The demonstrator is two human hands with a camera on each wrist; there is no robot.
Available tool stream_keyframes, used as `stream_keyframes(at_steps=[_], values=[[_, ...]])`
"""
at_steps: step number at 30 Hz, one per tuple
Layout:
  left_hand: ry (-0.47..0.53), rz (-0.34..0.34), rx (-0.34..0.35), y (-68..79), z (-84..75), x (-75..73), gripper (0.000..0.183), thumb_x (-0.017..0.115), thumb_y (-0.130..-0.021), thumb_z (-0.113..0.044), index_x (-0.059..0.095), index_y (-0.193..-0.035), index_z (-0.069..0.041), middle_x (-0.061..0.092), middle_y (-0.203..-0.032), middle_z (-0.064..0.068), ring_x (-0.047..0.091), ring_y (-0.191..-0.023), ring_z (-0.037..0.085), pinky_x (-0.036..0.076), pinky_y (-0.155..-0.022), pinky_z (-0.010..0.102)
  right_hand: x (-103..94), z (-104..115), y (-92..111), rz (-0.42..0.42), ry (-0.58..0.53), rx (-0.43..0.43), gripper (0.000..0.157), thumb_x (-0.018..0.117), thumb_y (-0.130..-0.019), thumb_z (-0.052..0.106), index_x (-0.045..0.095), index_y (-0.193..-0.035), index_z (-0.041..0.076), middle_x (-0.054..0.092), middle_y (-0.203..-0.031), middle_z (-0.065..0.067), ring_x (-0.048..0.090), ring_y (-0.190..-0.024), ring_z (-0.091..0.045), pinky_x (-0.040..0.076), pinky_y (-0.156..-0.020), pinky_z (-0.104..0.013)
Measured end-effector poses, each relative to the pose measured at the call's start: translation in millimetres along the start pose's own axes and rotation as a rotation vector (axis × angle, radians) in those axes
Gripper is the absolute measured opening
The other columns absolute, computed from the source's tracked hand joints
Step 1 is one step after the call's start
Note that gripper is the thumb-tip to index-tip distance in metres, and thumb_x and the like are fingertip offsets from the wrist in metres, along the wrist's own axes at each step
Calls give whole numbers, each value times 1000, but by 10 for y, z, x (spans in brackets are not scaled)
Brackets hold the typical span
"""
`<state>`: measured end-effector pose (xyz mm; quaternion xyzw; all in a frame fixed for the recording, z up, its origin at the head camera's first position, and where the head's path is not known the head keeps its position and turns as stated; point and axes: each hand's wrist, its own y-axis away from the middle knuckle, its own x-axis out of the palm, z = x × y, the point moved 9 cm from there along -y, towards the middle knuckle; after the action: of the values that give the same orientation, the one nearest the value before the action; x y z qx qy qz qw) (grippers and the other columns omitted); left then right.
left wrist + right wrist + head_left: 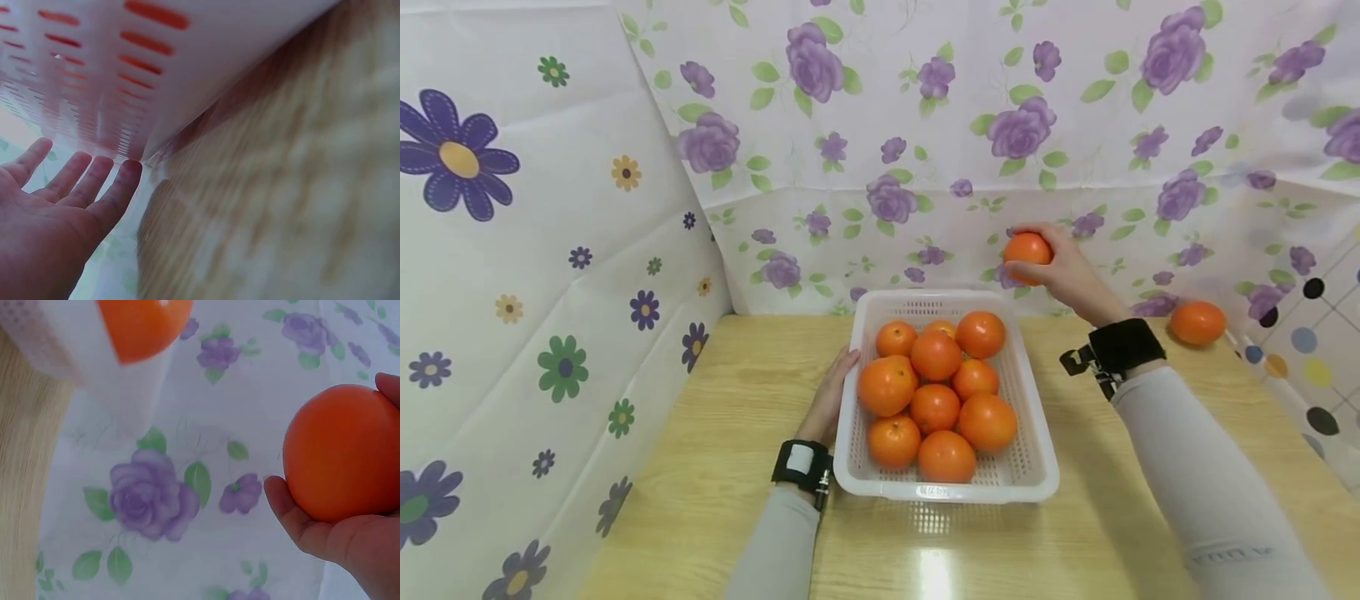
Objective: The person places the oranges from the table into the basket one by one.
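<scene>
My right hand (1070, 268) holds an orange (1026, 255) above the table's back edge, to the right of the basket's far corner. Thumb and fingers wrap the fruit's sides, as the right wrist view shows with the same orange (344, 453) up close. A white plastic basket (1037, 446) with slotted walls stands on the table, holding several oranges (946, 456) in a heap. Along its left side lies my left hand (829, 398). In the left wrist view the fingers (115, 190) are nearly straight, fingertips right at the slotted wall (206, 56).
One more orange (1197, 322) lies on the wooden table (730, 467) at the back right, near the dotted side cloth (1311, 342). A flowered cloth (887, 150) hangs behind the table. Another flowered sheet (557, 292) stands along the left.
</scene>
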<state>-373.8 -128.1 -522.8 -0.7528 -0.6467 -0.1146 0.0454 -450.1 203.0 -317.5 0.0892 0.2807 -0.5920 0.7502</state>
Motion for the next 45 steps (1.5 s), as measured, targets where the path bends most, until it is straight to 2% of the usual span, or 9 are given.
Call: stream_keyframes(at_steps=[5,11,15,22,29,34,37,41,45], values=[[0,-8,-2,0,-27,-31,82,51,-103,-61,16,-168,-24,21,-171,9,28,-152,31,25,-121,57,298,192,-127,56,53,-49,61,74,-97,32,49,-151,17,38,-151,-14,48,-123,-34,44,-98,-50],[-11,-15,-6,8,-27,-44,82,49,-102,-63,17,-168,-25,21,-171,9,27,-152,31,24,-122,56,649,315,-231,156,118,-75,55,71,-99,29,50,-149,17,38,-149,-19,50,-120,-39,46,-99,-55],[-9,-8,1,4,-40,-45,80,48,-103,-63,19,-167,-26,24,-170,9,30,-151,31,26,-121,57,808,381,-291,207,135,-82,54,70,-100,27,50,-149,15,38,-142,-22,51,-117,-39,48,-98,-54],[-20,-10,9,3,-48,-53,77,48,-103,-63,21,-166,-29,27,-168,7,33,-150,30,29,-120,56,1055,472,-345,297,219,-102,55,73,-97,25,52,-147,15,39,-142,-20,49,-117,-36,49,-96,-51],[-1,7,11,-5,-20,-58,79,51,-101,-66,23,-165,-30,30,-166,7,35,-148,31,32,-118,56,1334,608,-364,435,323,-145,56,73,-96,24,53,-146,12,40,-146,-21,54,-110,-34,55,-89,-44],[29,27,7,-11,-8,-43,76,50,-101,-65,25,-165,-32,32,-166,7,37,-148,32,34,-117,57,1476,679,-389,517,414,-136,61,75,-94,23,48,-147,10,42,-144,-20,55,-110,-31,54,-92,-41],[47,35,3,-19,4,-35,73,50,-102,-63,26,-164,-32,33,-166,6,38,-147,31,35,-117,55,1522,685,-406,546,456,-102,60,75,-94,23,47,-145,10,36,-147,-21,54,-112,-31,52,-95,-42],[54,50,9,-27,11,-23,71,49,-104,-60,26,-164,-32,32,-166,7,37,-147,31,34,-117,54,1552,638,-436,559,485,-51,61,77,-93,23,47,-145,10,29,-151,-23,52,-116,-33,51,-97,-44],[44,61,15,-21,10,-11,71,48,-105,-60,25,-165,-31,33,-165,8,38,-146,32,35,-117,55,1578,577,-452,562,512,-22,66,78,-92,20,47,-148,10,31,-153,-24,50,-122,-36,49,-102,-48]])
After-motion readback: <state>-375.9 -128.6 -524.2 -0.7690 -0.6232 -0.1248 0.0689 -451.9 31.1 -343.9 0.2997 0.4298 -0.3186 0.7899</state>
